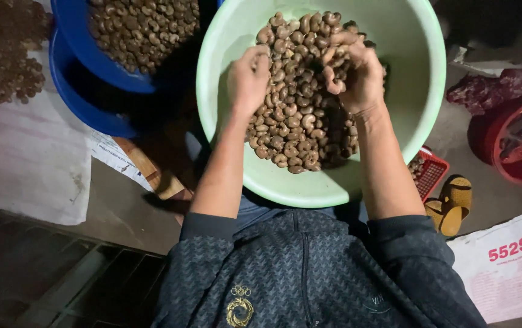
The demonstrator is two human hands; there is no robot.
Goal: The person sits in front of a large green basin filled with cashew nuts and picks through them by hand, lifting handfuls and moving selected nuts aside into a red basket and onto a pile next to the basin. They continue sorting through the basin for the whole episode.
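Observation:
A pale green plastic basin (394, 36) rests in front of me and holds a heap of brown cashew nuts (300, 127). Both hands are down in the heap. My left hand (247, 79) lies curled on the nuts at the left side of the pile, its fingers bent over some of them. My right hand (353, 71) is raised slightly on the right side, fingers cupped around a few nuts. The palms are turned away, so what lies inside them is hidden.
Two stacked blue basins (76, 42) with more nuts stand at the upper left. Loose nuts (3, 48) lie on a white sheet at the far left. A small red basket (432, 173), yellow sandals (452, 203), a red tub (519, 140) and a white sack (510, 267) are on the right.

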